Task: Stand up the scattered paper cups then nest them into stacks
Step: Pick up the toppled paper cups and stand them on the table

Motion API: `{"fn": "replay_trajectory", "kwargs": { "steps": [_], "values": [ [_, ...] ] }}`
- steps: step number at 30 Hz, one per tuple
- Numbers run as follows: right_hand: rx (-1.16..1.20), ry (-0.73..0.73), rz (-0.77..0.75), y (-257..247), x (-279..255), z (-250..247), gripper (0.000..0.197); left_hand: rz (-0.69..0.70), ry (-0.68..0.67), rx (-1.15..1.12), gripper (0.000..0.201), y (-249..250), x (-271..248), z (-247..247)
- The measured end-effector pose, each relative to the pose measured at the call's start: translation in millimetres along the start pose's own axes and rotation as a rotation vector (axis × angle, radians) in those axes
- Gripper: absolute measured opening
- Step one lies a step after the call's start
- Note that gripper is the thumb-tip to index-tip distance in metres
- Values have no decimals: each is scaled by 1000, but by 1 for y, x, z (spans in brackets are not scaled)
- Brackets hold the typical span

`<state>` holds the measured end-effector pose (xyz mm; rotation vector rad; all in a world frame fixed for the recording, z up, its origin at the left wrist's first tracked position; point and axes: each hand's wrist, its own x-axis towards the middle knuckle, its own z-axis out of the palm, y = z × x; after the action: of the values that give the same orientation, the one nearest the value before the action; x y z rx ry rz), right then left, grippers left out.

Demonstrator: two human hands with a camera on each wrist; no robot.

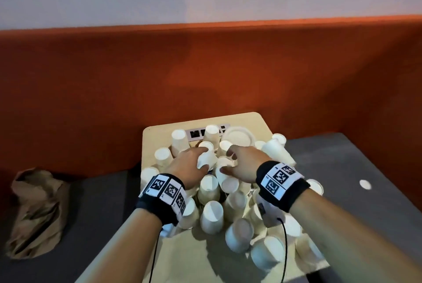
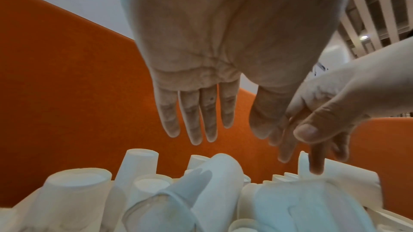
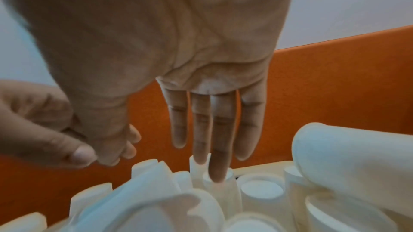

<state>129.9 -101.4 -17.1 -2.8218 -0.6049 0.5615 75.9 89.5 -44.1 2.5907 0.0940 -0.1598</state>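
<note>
From the head view, the paper cups (image 1: pixel 211 216) are lying heaped and mostly upside down on the small desk (image 1: pixel 157 133). The left hand (image 1: pixel 186 164) and right hand (image 1: pixel 243 163) are reaching into the pile's middle; a careless sweep is likely to knock edge cups off. The wristbands are showing only coded squares, no readable words.

In the left wrist view, the left grip is released, fingers (image 2: pixel 194 121) straight above the cups.

In the right wrist view, the right grip is likewise released, fingertips (image 3: pixel 218 174) touching a cup's upturned base (image 3: pixel 218 178), which could tip. The wall sign is too blurred to read.
</note>
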Motion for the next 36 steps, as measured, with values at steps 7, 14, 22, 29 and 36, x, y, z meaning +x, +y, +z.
{"fn": "replay_trajectory", "kwargs": {
  "steps": [7, 14, 22, 29, 36],
  "values": [
    [-68, 97, 157, -18, -18, 42, 85, 81, 15, -2, 55, -5, -18, -4],
    [-83, 152, 185, -23, -19, 59, 65, 115, 49, -48, 49, -16, -34, -10],
    [-46, 197, 206, -25, -19, 57, 50, 114, 37, -56, 46, -26, -41, -12],
    [-48, 283, 195, -29, -31, 17, 44, 136, 68, -85, 46, -31, -38, -13],
    [146, 354, 166, -35, -49, -45, 37, 174, 97, -135, 58, -30, -33, -16]
  ]
}}
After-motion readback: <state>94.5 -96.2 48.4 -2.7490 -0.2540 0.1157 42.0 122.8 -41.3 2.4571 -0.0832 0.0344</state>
